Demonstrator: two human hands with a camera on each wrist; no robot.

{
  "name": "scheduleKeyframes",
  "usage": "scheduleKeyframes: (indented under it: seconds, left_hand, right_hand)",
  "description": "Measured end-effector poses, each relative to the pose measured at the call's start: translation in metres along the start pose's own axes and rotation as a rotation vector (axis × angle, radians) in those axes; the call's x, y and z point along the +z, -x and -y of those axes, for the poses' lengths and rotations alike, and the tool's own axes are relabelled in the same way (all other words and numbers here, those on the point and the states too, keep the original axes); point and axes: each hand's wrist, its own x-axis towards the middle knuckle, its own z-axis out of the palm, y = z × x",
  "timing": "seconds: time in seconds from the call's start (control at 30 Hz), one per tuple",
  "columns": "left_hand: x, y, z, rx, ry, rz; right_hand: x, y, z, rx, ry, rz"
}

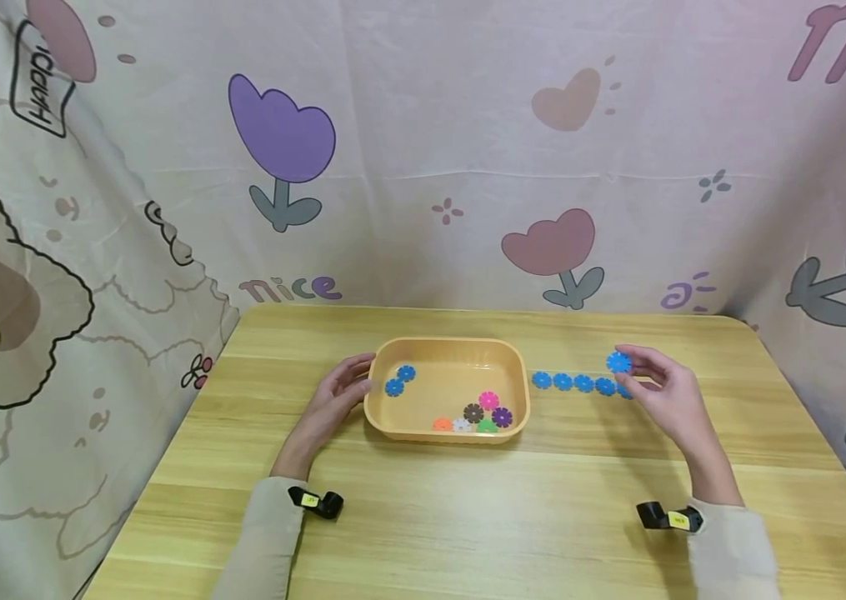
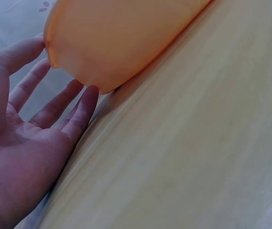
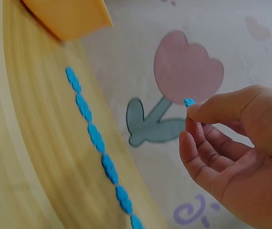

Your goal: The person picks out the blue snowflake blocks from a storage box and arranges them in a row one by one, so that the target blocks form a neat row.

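Note:
My right hand (image 1: 666,390) pinches a blue snowflake-shaped building disc (image 1: 619,362) between thumb and fingertips, raised over the right part of the table. In the right wrist view only a small edge of that disc (image 3: 189,102) shows past the thumb. Below it, several more blue discs (image 1: 563,382) lie flat in a row running right from the tray; the hand covers part of the row's right end in the head view. My left hand (image 1: 332,400) touches the left end of a yellow plastic tray (image 1: 448,436), its extended fingertips against the outer wall and rim (image 2: 52,59).
Inside the tray, two blue discs (image 1: 400,381) sit at the left. Pink, brown, purple, orange, white and green discs (image 1: 473,413) gather at its front right. A patterned cloth (image 1: 407,125) hangs behind the wooden table (image 1: 423,517).

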Motion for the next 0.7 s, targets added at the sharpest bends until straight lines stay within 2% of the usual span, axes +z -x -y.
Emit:
scheduleKeyframes:
  seconds: [0.3,0.5,0.7]
  left_hand:
    - [-0.001,0.000,0.003,0.009,0.014,-0.001]
    - [-0.001,-0.001,0.002,0.017,0.018,0.004]
    - [-0.002,-0.001,0.003,0.038,0.009,0.024]
  right_hand:
    - [-0.021,0.003,-0.028,0.087,0.027,-0.028]
    - [-0.038,0.008,-0.044,0.141,-0.015,-0.052]
    - [-0.049,0.016,-0.058,0.219,0.038,-0.073]
